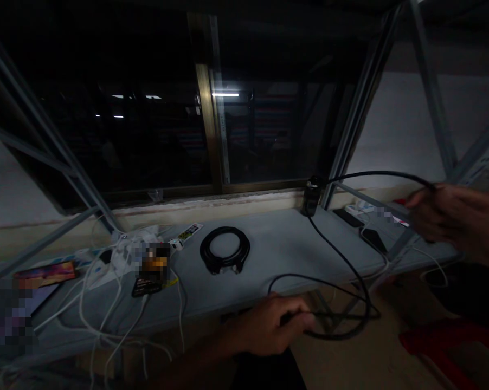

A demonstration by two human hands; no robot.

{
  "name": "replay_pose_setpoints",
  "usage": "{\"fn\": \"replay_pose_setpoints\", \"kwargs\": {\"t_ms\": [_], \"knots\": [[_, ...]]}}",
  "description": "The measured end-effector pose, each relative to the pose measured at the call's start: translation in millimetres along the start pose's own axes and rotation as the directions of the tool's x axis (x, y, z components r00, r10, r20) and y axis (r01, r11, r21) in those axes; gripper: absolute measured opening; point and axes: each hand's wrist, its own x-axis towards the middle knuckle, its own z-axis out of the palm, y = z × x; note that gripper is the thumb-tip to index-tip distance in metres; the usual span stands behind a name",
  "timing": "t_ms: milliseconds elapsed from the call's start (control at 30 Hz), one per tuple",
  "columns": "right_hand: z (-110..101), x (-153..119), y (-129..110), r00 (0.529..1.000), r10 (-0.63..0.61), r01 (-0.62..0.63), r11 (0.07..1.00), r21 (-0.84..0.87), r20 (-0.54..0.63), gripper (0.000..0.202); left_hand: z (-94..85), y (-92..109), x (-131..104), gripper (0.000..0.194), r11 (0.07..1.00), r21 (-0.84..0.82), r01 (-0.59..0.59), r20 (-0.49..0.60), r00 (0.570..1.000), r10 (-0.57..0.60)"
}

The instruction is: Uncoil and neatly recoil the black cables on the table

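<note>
A long black cable (pixel 343 255) hangs in loose loops between my two hands in front of the shelf's edge. My left hand (pixel 280 323) is closed around one part of it at the lower middle. Raised at the right, my right hand (pixel 458 219) grips another stretch, its fingers slightly blurred. From there the cable arcs left to a small dark cylindrical object (pixel 311 196) by the window and runs down again; whether it joins that object I cannot tell. A second black cable (pixel 225 250), neatly coiled with its plugs at the front, lies on the grey shelf (pixel 269 254).
Tangled white cords (pixel 102 314) and phones, one with a colourful screen (pixel 45 273), crowd the left of the shelf. Metal frame bars (pixel 57 119) slant at both sides. More dark devices (pixel 347 218) lie at the right. A red stool (pixel 451 344) stands below right.
</note>
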Motion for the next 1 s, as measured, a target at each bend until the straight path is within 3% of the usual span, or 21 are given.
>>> {"fn": "replay_pose_setpoints", "kwargs": {"t_ms": [33, 67, 133, 200, 267, 333, 467, 533, 600, 700, 767, 800, 933, 1000], "knots": [[18, -4, 11, 0.972, 0.164, -0.187, 0.975, 0.125, 0.17, 0.064, -1.6, 10, 1, 0.046, 0.979, -0.196, 0.054, -0.038, 0.997, -0.062], [38, -12, 21, 0.902, 0.29, -0.37, 0.901, 0.225, 0.32, 0.062, -3.8, 18, 5, 0.052, 0.913, -0.398, 0.088, -0.06, 0.991, -0.122], [79, -36, 42, 0.795, 0.4, -0.569, 0.753, 0.33, 0.456, 0.058, -9.0, 25, 14, 0.059, 0.68, -0.727, 0.097, -0.071, 0.974, -0.216], [116, -74, 63, 0.708, 0.471, -0.679, 0.659, 0.323, 0.527, 0.064, -13.3, 20, 23, 0.057, 0.43, -0.901, 0.059, -0.074, 0.955, -0.288], [142, -122, 85, 0.633, 0.604, -0.769, 0.561, 0.305, 0.484, 0.074, -14.7, 6, 29, 0.049, 0.245, -0.969, -0.026, -0.117, 0.923, -0.366], [157, -173, 107, 0.56, 0.71, -0.826, 0.438, 0.355, 0.426, 0.074, -12.6, -14, 33, 0.04, 0.127, -0.977, -0.173, -0.212, 0.864, -0.457], [170, -264, 137, 0.402, 0.895, -0.769, 0.216, 0.601, 0.193, 0.084, -0.2, -53, 39, 0.028, 0.089, -0.877, -0.472, -0.419, 0.662, -0.621], [176, -298, 136, 0.343, 0.922, -0.725, 0.137, 0.675, 0.182, 0.091, 10.1, -64, 45, 0.03, 0.117, -0.833, -0.541, -0.47, 0.58, -0.665], [185, -320, 125, 0.369, 0.896, -0.695, 0.088, 0.713, 0.249, 0.095, 24.2, -67, 53, 0.036, 0.157, -0.815, -0.557, -0.501, 0.544, -0.673], [204, -331, 101, 0.534, 0.8, -0.618, 0.15, 0.772, 0.272, 0.104, 50.2, -64, 65, 0.054, 0.239, -0.81, -0.535, -0.544, 0.534, -0.647], [214, -326, 88, 0.603, 0.772, -0.56, 0.229, 0.796, 0.202, 0.103, 66.1, -59, 68, 0.063, 0.299, -0.811, -0.503, -0.567, 0.55, -0.614], [217, -321, 84, 0.605, 0.78, -0.547, 0.263, 0.795, 0.158, 0.098, 72.5, -56, 67, 0.066, 0.328, -0.815, -0.477, -0.571, 0.571, -0.59], [222, -298, 83, 0.531, 0.843, -0.589, 0.294, 0.753, 0.086, 0.073, 86.3, -52, 55, 0.071, 0.398, -0.856, -0.33, -0.506, 0.697, -0.508], [222, -291, 84, 0.538, 0.835, -0.591, 0.276, 0.758, 0.115, 0.069, 91.3, -56, 48, 0.069, 0.391, -0.873, -0.292, -0.471, 0.711, -0.522]]}}
